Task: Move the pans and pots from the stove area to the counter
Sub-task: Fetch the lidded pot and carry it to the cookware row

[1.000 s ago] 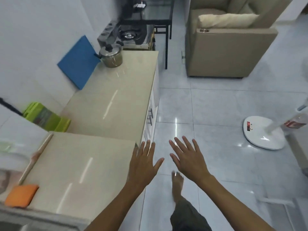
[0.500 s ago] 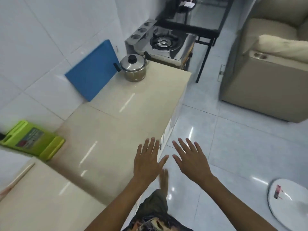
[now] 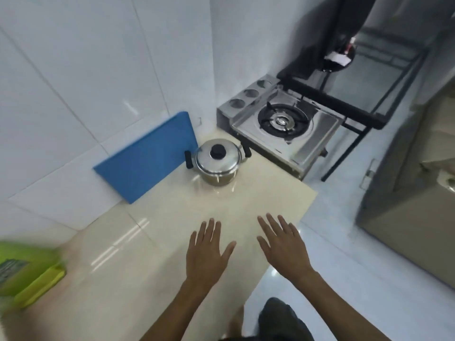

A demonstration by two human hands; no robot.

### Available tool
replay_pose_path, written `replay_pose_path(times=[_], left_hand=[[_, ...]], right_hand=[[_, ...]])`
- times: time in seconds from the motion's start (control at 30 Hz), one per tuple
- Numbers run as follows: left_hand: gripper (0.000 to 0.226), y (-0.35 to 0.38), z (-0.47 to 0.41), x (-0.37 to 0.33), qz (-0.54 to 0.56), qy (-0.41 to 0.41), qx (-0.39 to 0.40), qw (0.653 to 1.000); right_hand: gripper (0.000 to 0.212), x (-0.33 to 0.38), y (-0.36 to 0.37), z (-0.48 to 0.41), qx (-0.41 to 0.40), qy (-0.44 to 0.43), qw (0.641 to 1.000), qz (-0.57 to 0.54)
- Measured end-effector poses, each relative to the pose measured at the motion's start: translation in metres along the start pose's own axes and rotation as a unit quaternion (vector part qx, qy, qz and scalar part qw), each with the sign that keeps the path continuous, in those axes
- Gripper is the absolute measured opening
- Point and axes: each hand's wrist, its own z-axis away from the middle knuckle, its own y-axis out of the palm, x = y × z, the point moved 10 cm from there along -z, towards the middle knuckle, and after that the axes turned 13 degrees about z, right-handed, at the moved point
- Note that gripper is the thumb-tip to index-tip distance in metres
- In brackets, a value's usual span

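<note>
A steel pot with a lid, black knob and black side handles stands on the beige counter, at its far end beside the stove. The single-burner steel gas stove carries nothing on its burner. My left hand and my right hand hover palm down over the counter's near part, fingers spread, both holding nothing. Both hands are well short of the pot.
A blue cutting board leans on the tiled wall left of the pot. A green board lies at the left edge. Behind the stove stands a black metal rack. A beige sofa fills the right, across white floor tiles.
I have walked along the counter toward the stove; the pot and stove are now much nearer. Both hands stay open, now over the counter instead of the floor.
</note>
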Motion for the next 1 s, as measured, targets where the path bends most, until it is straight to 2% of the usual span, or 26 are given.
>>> replay_pose_path(times=[0.1,0.2,0.33,0.53,0.67,0.77,0.87,1.0], left_hand=[[0.086,-0.014,-0.056,0.018,-0.006,-0.061,-0.018,0.998],[0.08,-0.028,-0.109,0.04,-0.027,-0.137,-0.031,0.99],[0.07,-0.059,-0.169,0.052,-0.002,-0.222,-0.085,0.971],[0.065,-0.068,-0.24,0.052,0.011,-0.294,-0.079,0.952],[0.055,-0.072,-0.256,0.07,0.094,-0.369,-0.074,0.922],[0.035,-0.083,-0.271,0.081,0.077,-0.369,-0.101,0.921],[0.028,-0.087,-0.281,0.09,0.042,-0.374,-0.105,0.92],[0.023,-0.09,-0.279,0.103,0.114,-0.389,-0.141,0.903]], right_hand=[[0.063,-0.025,0.002,-0.074,0.002,-0.015,1.0,-0.01],[0.068,-0.048,0.006,-0.147,-0.004,-0.027,0.999,-0.043],[0.07,-0.067,0.0,-0.235,-0.006,-0.052,0.995,-0.085],[0.063,-0.08,0.011,-0.327,0.004,-0.064,0.984,-0.166],[0.066,-0.076,0.025,-0.354,0.022,-0.072,0.972,-0.224],[0.071,-0.074,0.036,-0.361,0.044,-0.047,0.955,-0.29],[0.074,-0.078,0.045,-0.368,0.047,-0.019,0.936,-0.349],[0.073,-0.081,0.054,-0.374,0.054,-0.022,0.929,-0.365]])
